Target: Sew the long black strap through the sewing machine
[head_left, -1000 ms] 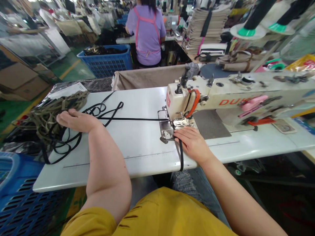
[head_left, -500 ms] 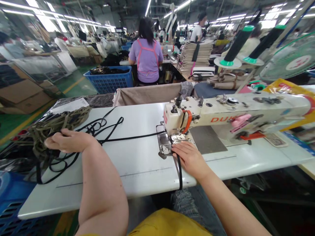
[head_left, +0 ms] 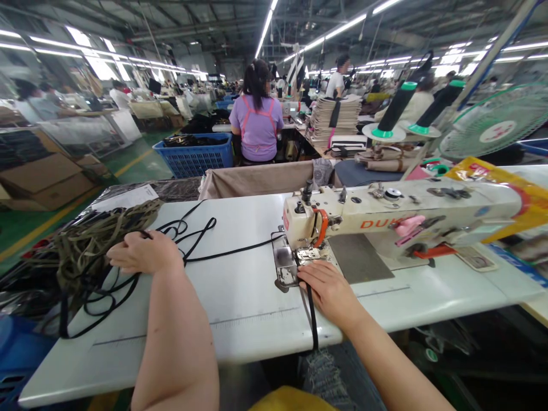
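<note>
A black strap (head_left: 231, 254) crosses the white table (head_left: 244, 325) between the left hand (head_left: 143, 252) and right hand (head_left: 329, 294). The sewing machine arm (head_left: 398, 214) blocks the right side; coiled webbing (head_left: 94, 245) crowds the left edge.

Cream enamelled metal sewing machine head (head_left: 385, 214), faintly glossy and scuffed, scratched bare steel plate (head_left: 283, 268), smooth white laminate table top (head_left: 240, 319), matt woven black webbing strap (head_left: 240, 248), coarser olive woven webbing (head_left: 103, 240), blue plastic crate (head_left: 192, 155), soft beige cloth liner (head_left: 257, 180)

The left hand (head_left: 143, 252) rests over a black strap (head_left: 231, 255) beside a tangled pile of olive straps (head_left: 107, 234) on the white counter (head_left: 240, 319). The right hand (head_left: 329, 291) lies on the strap just in front of the sewing machine (head_left: 385, 214).
</note>
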### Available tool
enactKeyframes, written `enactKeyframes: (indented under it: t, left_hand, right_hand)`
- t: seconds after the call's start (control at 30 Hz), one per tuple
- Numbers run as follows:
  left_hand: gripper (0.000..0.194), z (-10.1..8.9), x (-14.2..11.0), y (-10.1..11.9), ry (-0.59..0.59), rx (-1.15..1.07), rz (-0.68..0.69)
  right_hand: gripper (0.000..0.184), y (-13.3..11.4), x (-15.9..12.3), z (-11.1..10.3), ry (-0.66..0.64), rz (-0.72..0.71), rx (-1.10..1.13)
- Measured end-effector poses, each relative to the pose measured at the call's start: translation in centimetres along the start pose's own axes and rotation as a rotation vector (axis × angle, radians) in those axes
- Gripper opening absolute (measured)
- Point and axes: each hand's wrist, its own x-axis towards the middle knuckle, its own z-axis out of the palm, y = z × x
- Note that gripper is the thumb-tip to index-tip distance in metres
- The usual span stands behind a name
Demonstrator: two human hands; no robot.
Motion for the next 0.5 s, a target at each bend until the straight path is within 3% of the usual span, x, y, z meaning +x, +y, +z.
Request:
enactKeyframes:
  t: [0.1, 0.2, 0.33, 0.43, 0.5]
  left_hand:
    - [0.020, 0.8, -0.8, 0.5, -0.012, 0.152, 0.038]
    - [0.033, 1.6, -2.6, 1.9, -0.227, 0.298, 0.279]
    - [0.029, 2.5, -7.1, 4.2, -0.360, 0.285, 0.660]
    - [0.026, 3.6, -11.3, 5.0, -0.661, 0.164, 0.866]
    - [0.036, 4.6, -13.7, 5.1, -0.839, 0.119, 0.960]
  right_hand:
    - [0.021, 0.1, 0.0, 0.0, 0.000, -0.004, -0.001]
    - [0.021, 0.2, 0.0, 0.1, 0.001, -0.006, 0.000]
    - [0.022, 0.2, 0.0, 0.1, 0.008, -0.003, -0.010]
    - [0.023, 0.2, 0.1, 0.1, 0.004, -0.009, -0.019]
    - [0.023, 0.2, 0.2, 0.1, -0.002, -0.013, -0.024]
